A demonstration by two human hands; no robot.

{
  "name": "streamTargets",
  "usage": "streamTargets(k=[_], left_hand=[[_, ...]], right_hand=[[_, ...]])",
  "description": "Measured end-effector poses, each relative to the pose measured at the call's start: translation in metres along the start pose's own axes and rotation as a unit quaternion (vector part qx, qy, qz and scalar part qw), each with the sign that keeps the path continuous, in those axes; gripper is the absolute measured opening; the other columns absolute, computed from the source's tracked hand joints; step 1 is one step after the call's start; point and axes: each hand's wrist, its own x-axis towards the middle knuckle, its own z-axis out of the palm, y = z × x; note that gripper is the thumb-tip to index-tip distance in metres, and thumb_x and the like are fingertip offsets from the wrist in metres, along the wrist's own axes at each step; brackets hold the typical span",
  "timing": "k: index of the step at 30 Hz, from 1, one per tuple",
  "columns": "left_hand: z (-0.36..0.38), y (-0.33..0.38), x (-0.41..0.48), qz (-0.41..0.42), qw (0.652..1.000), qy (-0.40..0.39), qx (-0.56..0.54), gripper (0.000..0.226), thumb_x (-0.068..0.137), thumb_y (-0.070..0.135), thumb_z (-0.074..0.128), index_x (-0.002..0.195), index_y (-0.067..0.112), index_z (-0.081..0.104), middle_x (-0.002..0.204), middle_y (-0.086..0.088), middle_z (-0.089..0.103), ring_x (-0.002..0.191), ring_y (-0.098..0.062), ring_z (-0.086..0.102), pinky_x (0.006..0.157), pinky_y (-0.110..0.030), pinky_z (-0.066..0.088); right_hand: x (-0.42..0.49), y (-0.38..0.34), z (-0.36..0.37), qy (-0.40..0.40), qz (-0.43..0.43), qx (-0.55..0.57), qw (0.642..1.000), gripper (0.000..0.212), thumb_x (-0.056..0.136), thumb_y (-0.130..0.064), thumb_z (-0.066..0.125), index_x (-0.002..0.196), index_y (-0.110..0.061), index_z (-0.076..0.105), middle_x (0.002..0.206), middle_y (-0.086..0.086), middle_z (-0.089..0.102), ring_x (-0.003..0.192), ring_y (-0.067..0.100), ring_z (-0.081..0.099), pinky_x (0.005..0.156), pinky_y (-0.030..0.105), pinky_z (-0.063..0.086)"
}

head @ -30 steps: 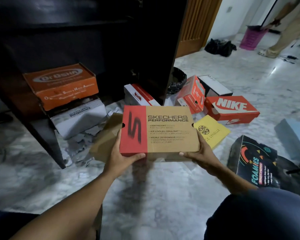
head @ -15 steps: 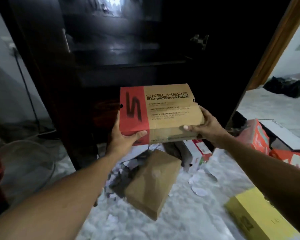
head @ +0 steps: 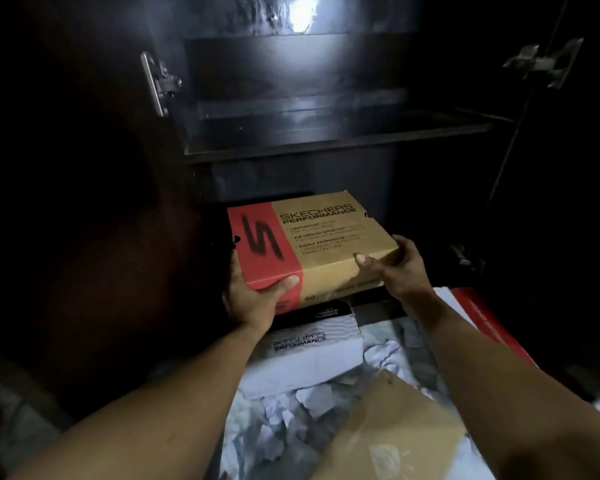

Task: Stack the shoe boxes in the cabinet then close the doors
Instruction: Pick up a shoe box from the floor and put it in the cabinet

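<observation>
Box, the Skechers shoe box [head: 312, 244], clamped btwn your left hand [head: 253, 299] & right hand [head: 399, 268], has risen from floor level to cabinet shelf [head: 326, 147] opening w/ shelf just above, so placement's imminent.

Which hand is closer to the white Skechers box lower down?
Left. The left hand grips the tan box right above the white box; the right hand is farther off.

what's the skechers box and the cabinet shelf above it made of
Skechers box: looks like matte kraft cardboard, brown with a red printed band and folded edges. Cabinet shelf: probably dark laminated or lacquered board; its glossy face mirrors the light, though the core is not visible.
</observation>
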Motion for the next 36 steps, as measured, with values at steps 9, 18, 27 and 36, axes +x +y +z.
streamTargets(k=[9, 18, 27, 36], left_hand=[[0.029, -0.026, 0.032, 0.001, 0.987, 0.092, 0.132, 0.106, 0.062, 0.052, 0.087, 0.145, 0.004, 0.040, 0.133, -0.018, 0.043, 0.118, -0.039, 0.051, 0.100, -0.046, 0.045], [0.054, -0.032, 0.063, 0.016, 0.977, 0.141, 0.156, 0.081, 0.081, 0.028, 0.078, 0.148, 0.011, 0.035, 0.153, -0.015, 0.033, 0.127, -0.043, 0.045, 0.103, -0.046, 0.038], [0.053, -0.026, 0.081, -0.016, 0.979, 0.058, 0.194, 0.097, 0.086, 0.029, 0.071, 0.159, 0.016, 0.009, 0.159, -0.011, 0.007, 0.132, -0.034, 0.040, 0.114, -0.035, 0.033], [0.053, -0.041, 0.090, 0.021, 0.966, 0.009, 0.257, 0.097, 0.086, 0.034, 0.070, 0.159, 0.018, 0.009, 0.162, -0.003, 0.002, 0.112, -0.031, 0.059, 0.097, -0.032, 0.045]], right_hand=[[0.035, 0.049, 0.049, 0.061, -0.072, -0.013, 0.995, 0.084, 0.055, -0.060, 0.089, 0.117, -0.027, 0.042, 0.124, 0.004, 0.052, 0.114, 0.013, 0.058, 0.098, 0.038, 0.053], [0.060, 0.061, 0.072, -0.004, -0.103, -0.106, 0.989, 0.104, 0.064, -0.044, 0.088, 0.148, -0.030, 0.028, 0.141, -0.001, 0.043, 0.125, 0.016, 0.053, 0.108, 0.038, 0.047], [0.080, 0.059, 0.082, -0.075, -0.028, -0.112, 0.990, 0.118, 0.048, -0.053, 0.080, 0.146, -0.053, 0.013, 0.147, 0.000, 0.043, 0.129, 0.021, 0.052, 0.106, 0.049, 0.048], [0.107, 0.069, 0.094, -0.092, -0.022, -0.141, 0.985, 0.117, 0.061, -0.030, 0.084, 0.147, -0.057, 0.008, 0.145, 0.008, 0.038, 0.122, 0.036, 0.052, 0.088, 0.056, 0.057]])
